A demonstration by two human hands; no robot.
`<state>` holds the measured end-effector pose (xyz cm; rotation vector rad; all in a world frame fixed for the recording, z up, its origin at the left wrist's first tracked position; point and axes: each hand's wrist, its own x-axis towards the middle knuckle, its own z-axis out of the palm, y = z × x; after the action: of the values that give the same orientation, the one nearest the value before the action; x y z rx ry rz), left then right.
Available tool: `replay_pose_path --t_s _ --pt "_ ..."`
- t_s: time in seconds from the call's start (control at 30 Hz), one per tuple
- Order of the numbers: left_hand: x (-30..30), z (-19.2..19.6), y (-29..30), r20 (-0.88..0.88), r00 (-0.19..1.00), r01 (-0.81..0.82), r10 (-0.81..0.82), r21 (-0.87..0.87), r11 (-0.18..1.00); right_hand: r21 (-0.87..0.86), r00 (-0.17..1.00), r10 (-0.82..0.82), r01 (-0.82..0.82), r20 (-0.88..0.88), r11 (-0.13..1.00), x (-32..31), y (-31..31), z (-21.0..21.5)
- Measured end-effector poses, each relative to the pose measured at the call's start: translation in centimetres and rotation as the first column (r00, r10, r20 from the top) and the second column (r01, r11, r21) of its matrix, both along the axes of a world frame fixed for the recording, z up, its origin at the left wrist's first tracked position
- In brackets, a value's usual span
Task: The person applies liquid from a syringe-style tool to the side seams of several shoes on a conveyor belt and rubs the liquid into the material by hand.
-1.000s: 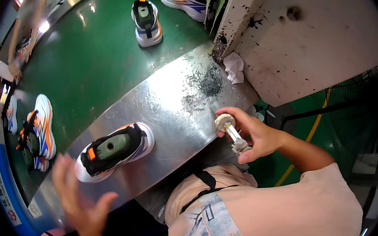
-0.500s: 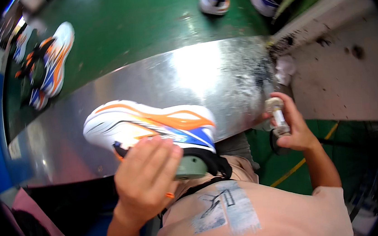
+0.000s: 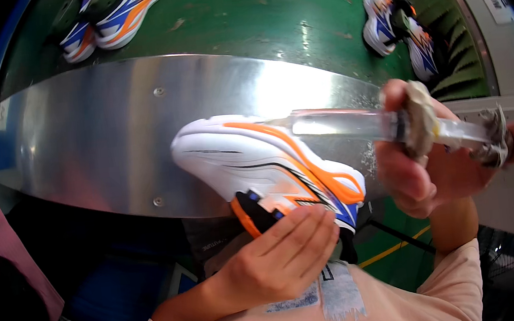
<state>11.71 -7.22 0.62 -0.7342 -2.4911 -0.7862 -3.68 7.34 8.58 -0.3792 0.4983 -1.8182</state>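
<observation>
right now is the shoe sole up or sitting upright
Sole up: the shoe shows its white and orange sole, held by the left hand at the heel.

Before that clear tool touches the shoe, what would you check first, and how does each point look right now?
1. Left hand grips the sneaker at its heel end: ok.
2. White and orange sole turned up toward the tool: ok.
3. Right hand closed around the clear tube-shaped tool: ok.
4. Tool tip over the sole; whether it touches: cannot tell.
5. What the crusted tool holds or how much is left: cannot tell.
6. Metal table under the sneaker shows bare sheet: ok.
</observation>
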Motion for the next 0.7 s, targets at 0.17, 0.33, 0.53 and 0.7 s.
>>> replay_pose_path --t_s 0.17,0.33,0.53,0.7 --pt "-0.4 0.0 3.0 -0.048 0.999 -0.023 0.026 0.049 0.999 0.042 0.973 0.229 -0.228 -0.011 0.973 -2.1 -1.6 -0.3" --pt "-1.0 0.6 3.9 -0.119 0.992 -0.039 0.035 -0.035 0.999 0.291 0.96 0.277 -0.254 -0.039 0.922 -3.0 -2.0 1.3" --pt "-1.2 0.6 3.6 -0.113 0.994 -0.005 0.006 0.004 1.0 0.472 0.97 0.238 -0.193 -0.037 0.86 -3.5 -3.3 2.1" --pt "-1.4 0.2 2.1 -0.125 0.992 0.008 -0.008 0.003 1.0 0.496 0.929 0.353 -0.255 -0.114 0.83 -4.0 -5.6 2.6"
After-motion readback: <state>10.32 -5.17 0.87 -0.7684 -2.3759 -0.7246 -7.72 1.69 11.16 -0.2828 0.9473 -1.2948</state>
